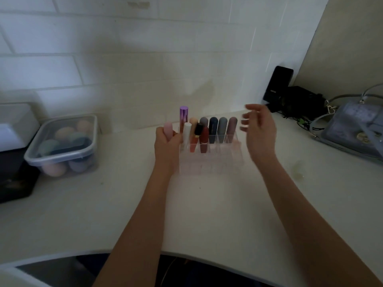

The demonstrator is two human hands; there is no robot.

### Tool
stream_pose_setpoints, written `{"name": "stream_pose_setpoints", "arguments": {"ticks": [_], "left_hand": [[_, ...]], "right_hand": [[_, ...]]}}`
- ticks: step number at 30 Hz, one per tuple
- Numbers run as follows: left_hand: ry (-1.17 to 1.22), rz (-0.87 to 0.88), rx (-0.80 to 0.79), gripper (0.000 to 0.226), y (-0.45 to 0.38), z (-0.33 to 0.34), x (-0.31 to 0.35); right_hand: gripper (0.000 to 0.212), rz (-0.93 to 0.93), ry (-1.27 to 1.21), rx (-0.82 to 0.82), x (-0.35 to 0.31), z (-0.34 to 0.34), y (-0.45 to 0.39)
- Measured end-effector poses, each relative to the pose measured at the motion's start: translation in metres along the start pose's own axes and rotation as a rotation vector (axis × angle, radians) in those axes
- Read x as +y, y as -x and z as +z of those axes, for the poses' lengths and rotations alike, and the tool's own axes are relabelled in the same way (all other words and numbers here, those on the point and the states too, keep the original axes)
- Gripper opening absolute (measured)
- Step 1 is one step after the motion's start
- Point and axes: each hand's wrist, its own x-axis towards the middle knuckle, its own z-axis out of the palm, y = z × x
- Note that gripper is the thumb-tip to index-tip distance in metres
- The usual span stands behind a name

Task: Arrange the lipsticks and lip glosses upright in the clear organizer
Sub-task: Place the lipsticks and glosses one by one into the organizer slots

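A clear organizer (209,162) stands on the white counter ahead of me. Several tubes stand upright in its back rows: a purple-capped one (183,117), a white one (187,133), a black-capped gloss (196,135), a dark red one (204,139), then navy (213,130), grey (222,129) and mauve (231,128) ones. The front rows hold nothing. My left hand (166,143) is at the organizer's left end, closed around a pale pink lipstick (168,130) held upright. My right hand (259,129) hovers just right of the organizer, fingers apart and holding nothing.
A lidded plastic tub (64,143) of makeup sponges sits at the left, beside a dark box (14,179). A black speaker (277,85), cables and a grey handbag (352,127) occupy the back right corner. The counter's curved front edge (186,254) runs near me.
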Motion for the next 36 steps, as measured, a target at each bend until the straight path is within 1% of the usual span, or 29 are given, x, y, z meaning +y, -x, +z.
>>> {"name": "stream_pose_setpoints", "arguments": {"ticks": [1,2,3,6,7,8,9,10,12,14,17,20,23,25,27,28,29,31,33,34,36], "left_hand": [[0.019,-0.044,-0.046,0.014,-0.001,-0.002,-0.001],[0.026,-0.073,-0.076,0.014,-0.002,-0.003,-0.002],[0.022,-0.080,-0.088,0.014,-0.002,-0.005,-0.002],[-0.028,-0.015,-0.031,0.017,-0.001,-0.007,-0.002],[-0.028,0.000,-0.001,0.016,0.000,-0.008,-0.001],[-0.008,0.008,0.030,0.014,0.001,-0.009,0.000],[0.023,0.015,0.059,0.015,0.001,-0.010,0.001],[0.050,0.019,0.083,0.019,0.001,-0.011,0.002],[0.076,0.016,0.121,0.028,0.002,-0.011,0.003],[0.065,0.017,0.126,0.030,0.002,-0.010,0.003],[0.040,0.006,0.087,0.026,0.002,-0.007,0.003],[0.037,0.005,0.035,0.020,0.005,-0.005,0.005],[0.019,0.022,0.018,0.013,0.006,-0.003,0.007],[0.008,0.023,0.016,0.009,0.007,-0.001,0.008],[-0.004,0.025,0.005,0.011,0.008,0.002,0.008],[-0.009,0.026,0.002,0.013,0.008,0.003,0.009],[-0.009,0.029,-0.004,0.014,0.007,0.004,0.008],[-0.012,0.038,-0.011,0.008,0.006,0.005,0.007],[-0.054,0.072,0.007,0.012,0.007,0.006,0.007],[-0.104,0.111,0.032,0.012,0.008,0.007,0.009],[-0.211,0.240,0.144,0.014,0.013,0.008,0.015]], "right_hand": [[0.029,0.045,0.111,-0.024,0.010,-0.008,-0.010],[0.036,0.071,0.239,-0.102,0.021,-0.014,-0.018],[0.041,0.068,0.334,-0.216,0.032,-0.019,-0.022],[0.043,0.022,0.423,-0.593,0.054,-0.018,-0.020],[0.043,0.005,0.454,-0.684,0.059,-0.015,-0.017],[0.043,-0.016,0.500,-0.739,0.064,-0.013,-0.014],[0.042,-0.037,0.540,-0.750,0.066,-0.011,-0.011],[0.040,-0.057,0.552,-0.724,0.067,-0.010,-0.008],[0.038,-0.067,0.526,-0.629,0.065,-0.012,-0.004],[0.033,-0.023,0.478,-0.539,0.062,-0.015,-0.005],[0.031,0.151,0.207,-0.434,0.050,-0.023,-0.008],[0.034,0.186,-0.032,-0.361,0.030,-0.026,-0.009],[0.026,0.245,-0.271,-0.290,0.012,-0.027,-0.008],[0.021,0.327,-0.477,-0.324,0.003,-0.028,-0.008],[0.023,0.401,-0.693,-0.408,-0.002,-0.028,-0.006],[0.024,0.423,-0.755,-0.455,-0.004,-0.027,-0.004],[0.025,0.433,-0.765,-0.497,-0.004,-0.026,-0.001],[0.026,0.419,-0.678,-0.549,-0.005,-0.023,0.002],[0.027,0.388,-0.600,-0.559,-0.005,-0.021,0.004],[0.027,0.377,-0.589,-0.561,-0.006,-0.020,0.005],[0.027,0.350,-0.575,-0.569,-0.008,-0.019,0.006]]}}
